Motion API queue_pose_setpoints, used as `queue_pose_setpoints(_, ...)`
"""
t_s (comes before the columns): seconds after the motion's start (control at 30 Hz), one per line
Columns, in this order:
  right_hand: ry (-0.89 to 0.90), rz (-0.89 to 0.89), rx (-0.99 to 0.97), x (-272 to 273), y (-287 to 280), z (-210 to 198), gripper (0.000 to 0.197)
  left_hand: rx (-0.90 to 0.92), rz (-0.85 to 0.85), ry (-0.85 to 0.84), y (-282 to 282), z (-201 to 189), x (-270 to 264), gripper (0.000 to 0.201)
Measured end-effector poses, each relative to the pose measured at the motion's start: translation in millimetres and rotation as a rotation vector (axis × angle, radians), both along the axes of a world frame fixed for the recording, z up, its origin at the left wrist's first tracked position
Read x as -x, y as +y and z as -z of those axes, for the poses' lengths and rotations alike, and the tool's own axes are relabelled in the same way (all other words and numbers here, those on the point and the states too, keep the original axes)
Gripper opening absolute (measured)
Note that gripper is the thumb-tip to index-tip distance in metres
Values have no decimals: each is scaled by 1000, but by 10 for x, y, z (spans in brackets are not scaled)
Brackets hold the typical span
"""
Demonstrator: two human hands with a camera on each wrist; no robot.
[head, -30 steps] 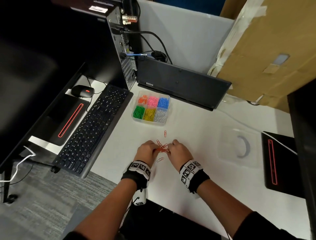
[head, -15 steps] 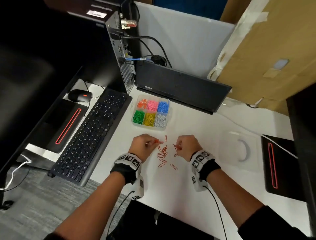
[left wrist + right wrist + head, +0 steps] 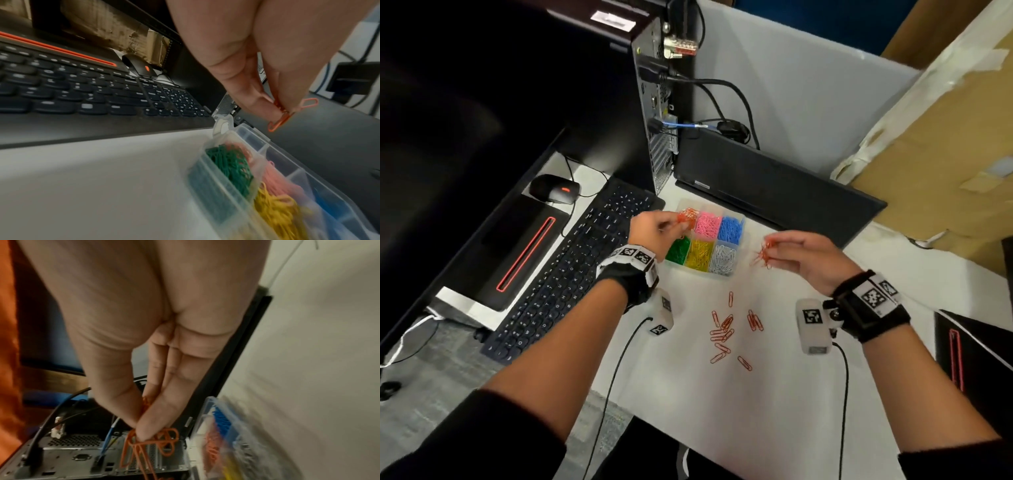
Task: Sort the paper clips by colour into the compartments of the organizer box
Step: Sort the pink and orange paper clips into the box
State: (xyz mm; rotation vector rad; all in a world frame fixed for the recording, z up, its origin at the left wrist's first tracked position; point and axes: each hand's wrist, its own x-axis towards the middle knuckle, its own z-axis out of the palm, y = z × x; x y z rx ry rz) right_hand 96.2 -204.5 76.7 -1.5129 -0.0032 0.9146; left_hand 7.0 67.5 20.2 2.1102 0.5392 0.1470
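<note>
Hands [image 3: 654, 229] now off white desk [image 3: 791, 394]

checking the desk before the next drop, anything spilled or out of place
Yes: loose orange paper clips lie scattered on the white desk, outside the organizer box. Both the left hand and right hand pinch more orange clips. The box's sorted colours look unmixed.

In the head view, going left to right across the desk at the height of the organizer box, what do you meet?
Mouse → keyboard → left hand pinching orange clips → organizer box → right hand pinching a bunch of orange clips.
</note>
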Motion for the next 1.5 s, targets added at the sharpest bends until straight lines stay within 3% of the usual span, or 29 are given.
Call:
queue_pose_setpoints(0.2,-94,4,-68,-294,518,-133,26,-88,-46,60,115,87,-373,13)
queue_pose_setpoints(0.37,-188,78,-48,-372,852,9,26,-218,63,74,126,207,-493,13)
queue_pose_setpoints(0.53,-408,77,148,-366,1149,344,25,-228,69,47,160,289,-331,43)
queue_pose_setpoints(0.87,-820,-224,511,-376,1786,802,23,-131,-78,-107,242,311,402,32)
queue_pose_setpoints(1.0,-859,-415,566,-327,1788,856,24,-171,62,-103,53,377,623,14)
queue_pose_setpoints(1.1,-852,-362,462,-275,1633,762,24,-190,253,4,-225,446,744,7)
queue_pose_setpoints(1.27,-1011,-69,388,-144,818,691,18,-169,419,233,-685,629,833,50)
queue_pose_setpoints(1.37,-933,68,479,213,211,808,28,-269,508,234,-973,669,843,81)
queue_pose_setpoints(1.43,-867,-44,593,501,-42,953,39,-424,565,236,-1126,699,838,102)
queue_pose_setpoints(1.5,-844,-273,682,770,-173,1113,48,-526,649,249,-1229,736,830,113)
